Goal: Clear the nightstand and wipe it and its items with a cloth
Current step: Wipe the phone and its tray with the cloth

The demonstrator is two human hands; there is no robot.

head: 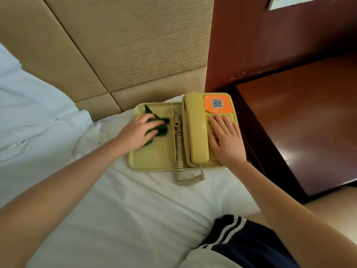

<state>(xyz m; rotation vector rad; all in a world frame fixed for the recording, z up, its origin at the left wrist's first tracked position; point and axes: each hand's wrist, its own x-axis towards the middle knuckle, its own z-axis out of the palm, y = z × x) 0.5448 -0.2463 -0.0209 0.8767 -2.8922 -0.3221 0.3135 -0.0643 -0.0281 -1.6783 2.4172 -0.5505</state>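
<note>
A pale yellow telephone [195, 130] with an orange QR sticker sits in a matching yellow tray [152, 161] on the white bed. My left hand [138, 130] presses a green cloth [160, 125] against the tray's left compartment, fingers curled over it. My right hand [225, 138] lies flat on the phone's keypad, fingers straight. The handset rests in its cradle. The coiled cord [180, 157] runs down the tray's narrow middle slot and loops onto the sheet. The dark wooden nightstand [301, 122] stands to the right with a bare top.
A padded beige headboard [116, 45] rises behind the tray. White pillows [29, 113] lie at the left. A dark wood wall panel [270, 35] stands behind the nightstand. My leg in dark striped shorts [241, 240] is at the bottom right.
</note>
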